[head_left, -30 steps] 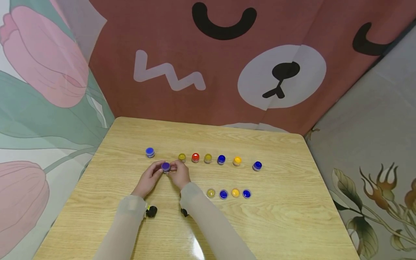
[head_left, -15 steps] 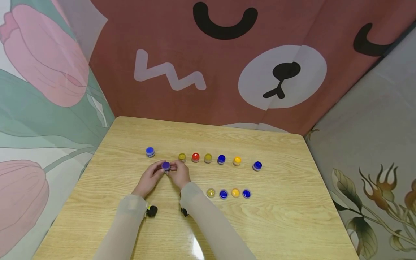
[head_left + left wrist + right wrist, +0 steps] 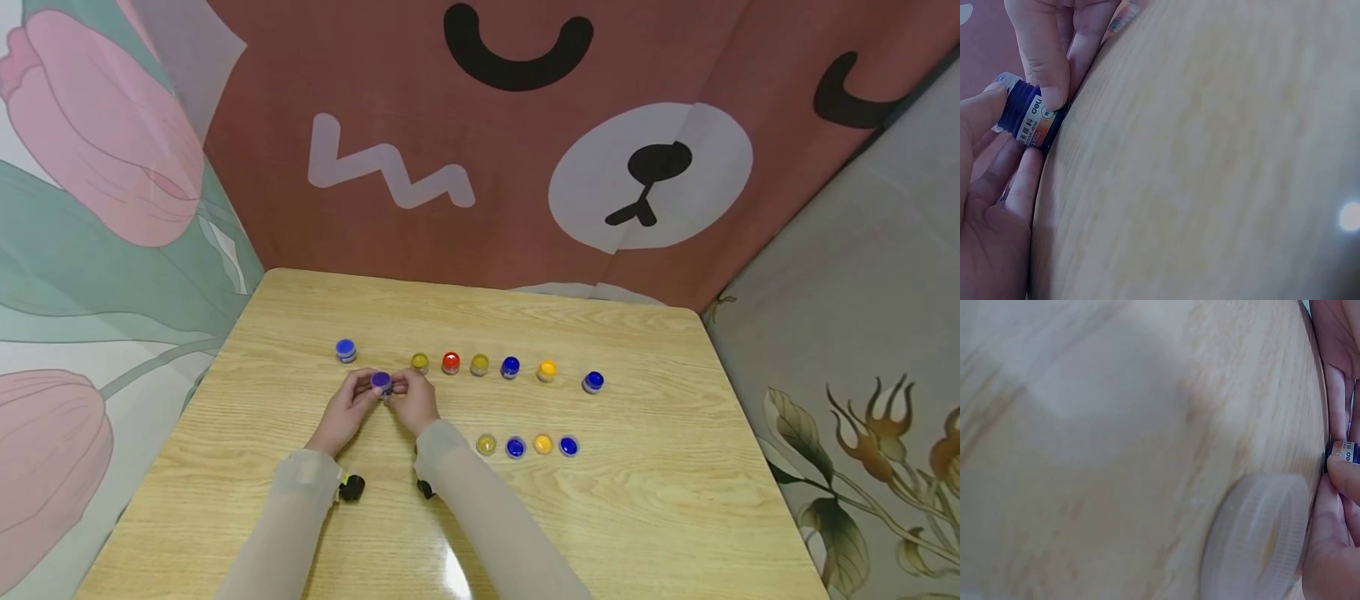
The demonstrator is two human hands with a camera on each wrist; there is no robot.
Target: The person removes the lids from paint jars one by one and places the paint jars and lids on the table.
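A small purple-blue paint jar (image 3: 381, 382) with a white "deli" label is held between both hands at the table's left side. My left hand (image 3: 343, 410) grips it from the left; in the left wrist view its thumb lies against the pale-rimmed lid end of the paint jar (image 3: 1030, 117). From the other side my right hand (image 3: 414, 402) pinches the lower body, its thumb on the label edge. In the right wrist view only part of the jar (image 3: 1347, 450) shows behind the right thumb. The jar's base is right at the tabletop.
A blue jar (image 3: 346, 351) stands left behind the hands. Rightward runs a row of jars: olive (image 3: 419, 362), red (image 3: 451, 363), and several others. Nearer lie several round lids, including an olive one (image 3: 486, 444) beside the right sleeve. A ridged translucent lid (image 3: 1254, 540) shows close up.
Both hands stay in nearly the same place around the paint jar, with only a very slight shift. The other jars and lids have not moved.
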